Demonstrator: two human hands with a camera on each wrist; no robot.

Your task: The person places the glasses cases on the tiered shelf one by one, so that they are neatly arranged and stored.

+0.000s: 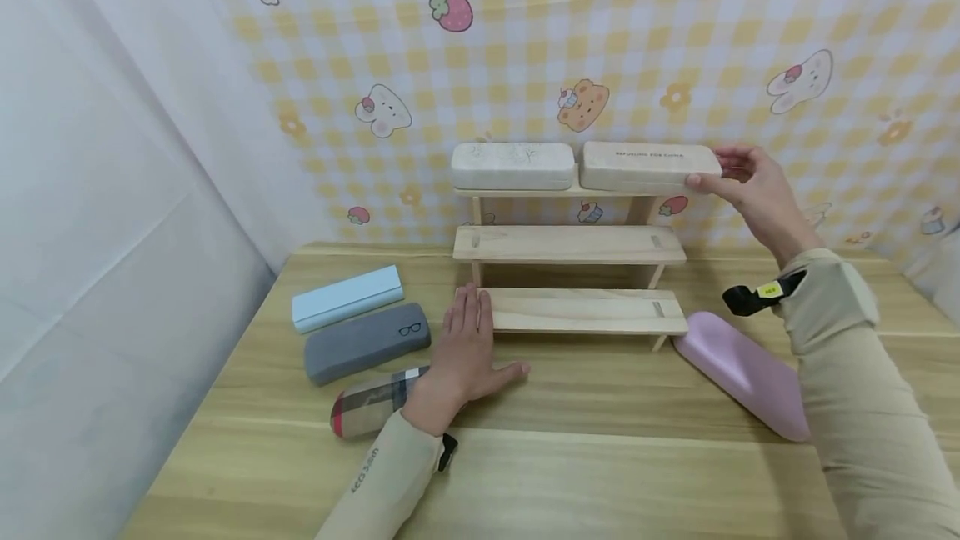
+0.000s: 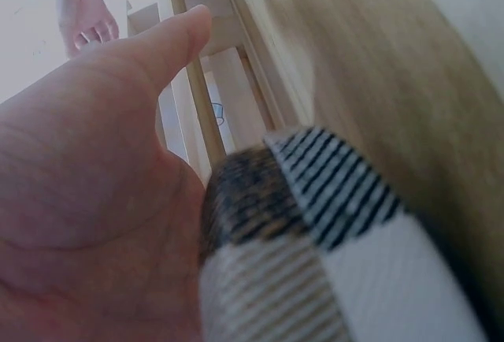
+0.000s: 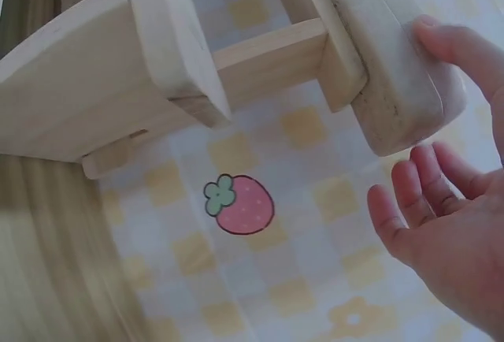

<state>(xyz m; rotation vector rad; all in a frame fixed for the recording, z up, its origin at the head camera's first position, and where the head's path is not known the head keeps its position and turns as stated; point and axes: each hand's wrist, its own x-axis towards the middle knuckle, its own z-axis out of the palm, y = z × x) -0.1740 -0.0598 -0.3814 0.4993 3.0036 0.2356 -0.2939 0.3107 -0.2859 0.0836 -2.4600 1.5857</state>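
A wooden three-step rack carries two off-white glasses cases on its top step. My right hand holds the right end of the lettered glasses case; its thumb lies on the front, its fingers round the far side. In the right wrist view that case overhangs the step's end. The speckled glasses case sits to its left. With fingers straight, my left hand touches the left end of the lowest step. A plaid glasses case lies beside the left palm, partly hidden by the hand in the head view.
On the table's left lie a light blue glasses case and a grey glasses case. A pink-purple glasses case lies by the rack's right foot, near the right forearm. A yellow checked cloth hangs behind.
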